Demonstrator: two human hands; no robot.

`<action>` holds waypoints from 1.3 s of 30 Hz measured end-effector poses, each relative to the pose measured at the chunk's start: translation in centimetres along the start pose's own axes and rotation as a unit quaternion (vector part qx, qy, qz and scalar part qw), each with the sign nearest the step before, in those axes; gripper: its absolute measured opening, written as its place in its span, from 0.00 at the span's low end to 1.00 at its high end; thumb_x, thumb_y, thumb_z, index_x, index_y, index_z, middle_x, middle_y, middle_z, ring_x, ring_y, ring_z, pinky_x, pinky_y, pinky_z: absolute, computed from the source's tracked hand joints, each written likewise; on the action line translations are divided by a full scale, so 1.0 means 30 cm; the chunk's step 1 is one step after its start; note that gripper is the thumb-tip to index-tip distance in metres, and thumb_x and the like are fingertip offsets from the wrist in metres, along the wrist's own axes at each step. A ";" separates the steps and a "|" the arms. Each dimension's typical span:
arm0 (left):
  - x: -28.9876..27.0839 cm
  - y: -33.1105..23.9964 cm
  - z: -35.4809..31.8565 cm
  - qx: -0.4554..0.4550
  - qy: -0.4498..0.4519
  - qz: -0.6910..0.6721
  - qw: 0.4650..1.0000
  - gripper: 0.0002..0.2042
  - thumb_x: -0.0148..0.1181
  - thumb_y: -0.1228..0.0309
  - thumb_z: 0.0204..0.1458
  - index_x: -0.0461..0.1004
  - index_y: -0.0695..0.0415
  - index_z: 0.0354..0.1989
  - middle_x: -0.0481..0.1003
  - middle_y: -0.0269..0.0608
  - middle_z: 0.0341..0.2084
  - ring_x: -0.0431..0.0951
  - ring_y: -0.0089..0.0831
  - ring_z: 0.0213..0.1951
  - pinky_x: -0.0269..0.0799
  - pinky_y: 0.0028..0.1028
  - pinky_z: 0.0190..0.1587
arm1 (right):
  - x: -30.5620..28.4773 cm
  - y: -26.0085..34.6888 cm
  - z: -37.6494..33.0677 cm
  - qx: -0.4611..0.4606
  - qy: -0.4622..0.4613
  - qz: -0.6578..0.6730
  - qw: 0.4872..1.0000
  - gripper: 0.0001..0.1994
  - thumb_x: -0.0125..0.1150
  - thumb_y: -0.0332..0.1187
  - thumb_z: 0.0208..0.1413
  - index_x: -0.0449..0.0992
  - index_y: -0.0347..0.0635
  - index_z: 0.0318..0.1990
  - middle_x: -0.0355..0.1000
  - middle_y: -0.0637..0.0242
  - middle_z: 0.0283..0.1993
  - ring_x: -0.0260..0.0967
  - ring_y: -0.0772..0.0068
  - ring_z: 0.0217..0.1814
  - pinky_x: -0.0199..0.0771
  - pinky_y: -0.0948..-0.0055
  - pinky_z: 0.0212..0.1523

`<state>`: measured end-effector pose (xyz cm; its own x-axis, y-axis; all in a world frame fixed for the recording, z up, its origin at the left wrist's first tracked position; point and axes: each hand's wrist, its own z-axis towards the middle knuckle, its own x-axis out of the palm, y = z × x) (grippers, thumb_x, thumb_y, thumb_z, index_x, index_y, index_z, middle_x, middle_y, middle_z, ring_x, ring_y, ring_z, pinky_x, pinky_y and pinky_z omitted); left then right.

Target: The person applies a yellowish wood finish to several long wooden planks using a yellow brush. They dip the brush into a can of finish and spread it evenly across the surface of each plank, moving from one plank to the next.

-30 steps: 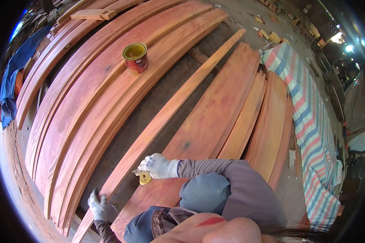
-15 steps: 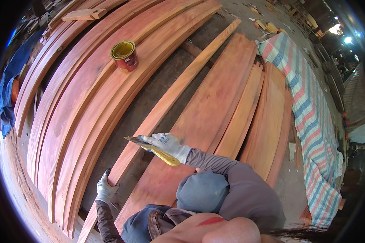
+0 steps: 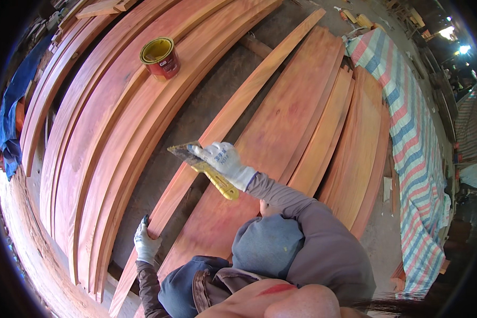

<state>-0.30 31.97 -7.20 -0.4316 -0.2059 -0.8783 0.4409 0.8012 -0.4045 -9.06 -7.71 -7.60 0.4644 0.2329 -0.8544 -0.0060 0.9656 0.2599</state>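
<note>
A person in a grey sleeve and white work gloves is crouching over long reddish planks, the lower body filling the bottom of the frame and hiding the near ends of the boards. The left hand [image 3: 146, 243], fingers curled, is gripping the left edge of a narrow plank [image 3: 233, 114] that is running away toward the top right; its thumb side is out of sight behind the wood. The right hand [image 3: 223, 161] is closing around the yellow handle of a putty knife [image 3: 202, 168], whose smeared blade is pointing up and left over that same narrow plank; whether the blade is touching the wood is hard to tell. Half a second earlier the knife was sitting lower and nearer the body, and a second ago it was tucked almost under the glove. To the right, wide planks [image 3: 297, 122] are lying side by side, beyond them a striped tarpaulin [image 3: 413, 138], its far end cut off by the dark rim. To the left, a stack of curved-looking boards [image 3: 100, 138] is carrying an open red tin [image 3: 160, 57] with a yellowish inside; its contents are not clear. A blue cloth [image 3: 13, 111] is hanging at the far left edge.
</note>
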 end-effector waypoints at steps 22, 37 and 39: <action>0.044 -0.031 -0.090 0.088 -0.078 0.022 0.993 0.34 0.59 0.78 0.34 0.68 0.62 0.58 0.73 0.54 0.53 0.71 0.51 0.56 0.64 0.43 0.61 | 0.449 -0.252 0.370 0.090 0.561 0.043 0.822 0.26 0.57 0.58 0.55 0.77 0.49 0.52 0.75 0.53 0.53 0.72 0.50 0.56 0.69 0.60 0.55; 0.268 0.431 0.199 -0.136 0.237 -0.257 0.927 0.30 0.36 0.44 0.65 0.69 0.52 0.62 0.72 0.47 0.57 0.68 0.37 0.60 0.53 0.37 0.67 | 0.406 -0.244 0.377 -0.070 0.462 -0.038 0.883 0.17 0.45 0.49 0.64 0.76 0.52 0.48 0.76 0.59 0.51 0.71 0.51 0.54 0.71 0.55 0.53; 0.226 0.342 0.259 -0.125 0.311 -0.163 0.928 0.22 0.31 0.61 0.68 0.62 0.47 0.68 0.69 0.44 0.61 0.67 0.39 0.63 0.52 0.37 0.69 | 0.376 -0.297 0.347 -0.070 0.426 -0.034 0.901 0.16 0.44 0.47 0.64 0.76 0.55 0.49 0.76 0.61 0.51 0.72 0.52 0.54 0.72 0.56 0.53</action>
<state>7.42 34.43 -19.29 -0.9147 -0.1582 -0.3718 0.0448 0.8747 -0.4825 5.45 -14.89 -14.86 -0.3809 0.1193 -0.9169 -0.1417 0.9724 0.1853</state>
